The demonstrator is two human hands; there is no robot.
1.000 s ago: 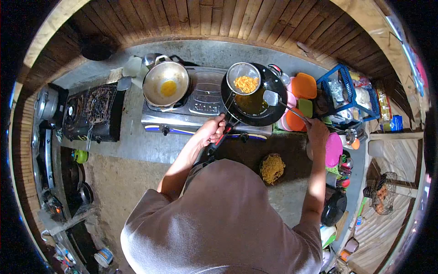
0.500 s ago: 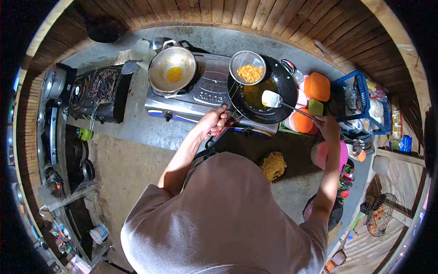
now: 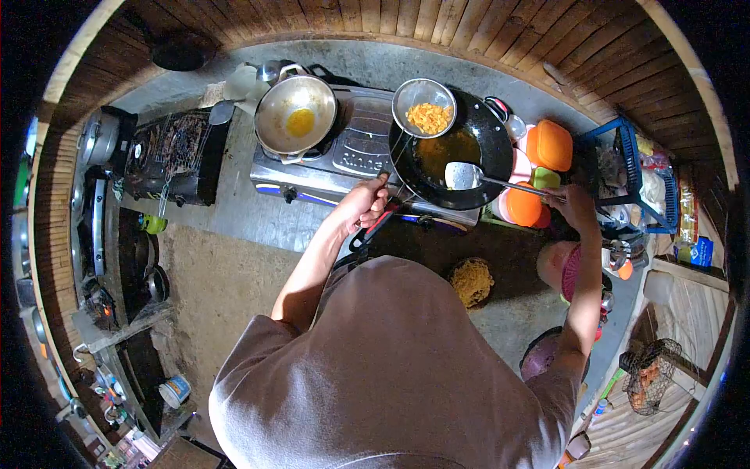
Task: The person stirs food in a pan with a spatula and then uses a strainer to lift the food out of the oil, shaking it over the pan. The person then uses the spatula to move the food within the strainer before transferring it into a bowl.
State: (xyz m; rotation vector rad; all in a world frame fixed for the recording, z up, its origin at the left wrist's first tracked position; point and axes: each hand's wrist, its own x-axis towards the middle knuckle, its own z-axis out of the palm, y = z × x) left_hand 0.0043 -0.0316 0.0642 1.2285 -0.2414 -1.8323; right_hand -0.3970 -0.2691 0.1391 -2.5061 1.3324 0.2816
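Note:
My left hand (image 3: 364, 205) is closed around the thin handle of a metal strainer (image 3: 403, 91). Orange-yellow fried pieces (image 3: 430, 118) lie in the strainer, which is over the far left part of a black wok (image 3: 492, 141). Dark oil (image 3: 447, 155) pools in the wok's bottom. From the right, my right hand (image 3: 576, 209) grips a metal spatula (image 3: 463, 176), its flat head inside the wok near the oil. The wok's red and black handle (image 3: 380, 224) points toward me, just beside my left hand.
Left of the wok, a lighter pan (image 3: 273, 117) with yellow oil sits on the gas stove (image 3: 363, 160). Orange-lidded containers (image 3: 549, 146) and a blue basket (image 3: 625, 129) stand at the right. Nearer me is a heap of yellowish food (image 3: 472, 283). A blackened grill stove (image 3: 168, 160) is at the far left.
My right hand has shifted right and slightly away from me, and the spatula lies at a flatter angle in the wok. The strainer and my left hand have barely moved.

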